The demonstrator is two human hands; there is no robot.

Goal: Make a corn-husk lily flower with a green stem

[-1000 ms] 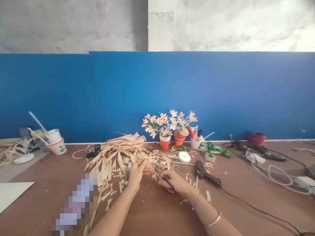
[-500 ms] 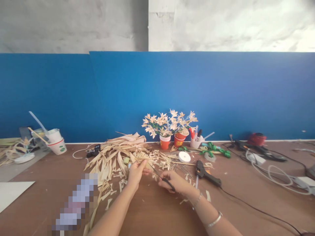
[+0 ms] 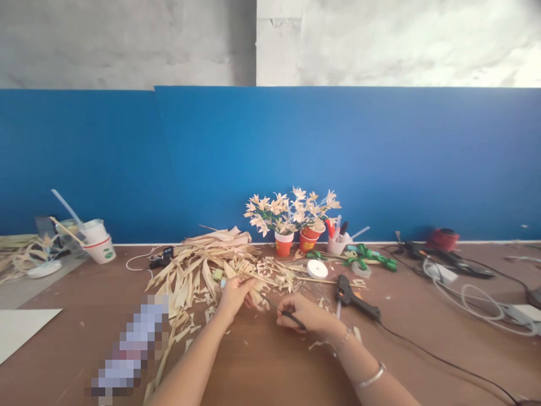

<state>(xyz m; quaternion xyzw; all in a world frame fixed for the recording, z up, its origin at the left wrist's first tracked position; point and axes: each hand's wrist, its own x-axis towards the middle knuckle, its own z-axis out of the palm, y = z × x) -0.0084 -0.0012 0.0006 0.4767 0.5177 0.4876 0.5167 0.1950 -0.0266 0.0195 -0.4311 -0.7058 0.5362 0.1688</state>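
Note:
My left hand (image 3: 235,295) is closed on a small piece of pale dried husk (image 3: 256,297), which sticks out past the fingertips. Dark-handled scissors (image 3: 291,320) sit in my right hand (image 3: 301,312), with fingers wrapped round the handles. Their blades point left and reach the husk beside my left fingers; whether they are parted is too small to tell. Behind my left hand spreads a heap of dried husk strips (image 3: 198,265), with cut scraps scattered around it. Two red paper cups (image 3: 284,246) with pale husk flowers (image 3: 276,210) stand beyond my hands.
A black glue gun (image 3: 357,301) lies right of my right hand, its cord trailing to the front right. Near the cups are a white roll (image 3: 316,269), green tape (image 3: 363,256) and a pen cup (image 3: 336,246). White cables (image 3: 469,299) lie far right. A blue partition (image 3: 270,146) bounds the back.
The scissors and my right hand have shifted slightly right. My left hand has turned a little, and the husk piece now hangs lower by its fingers.

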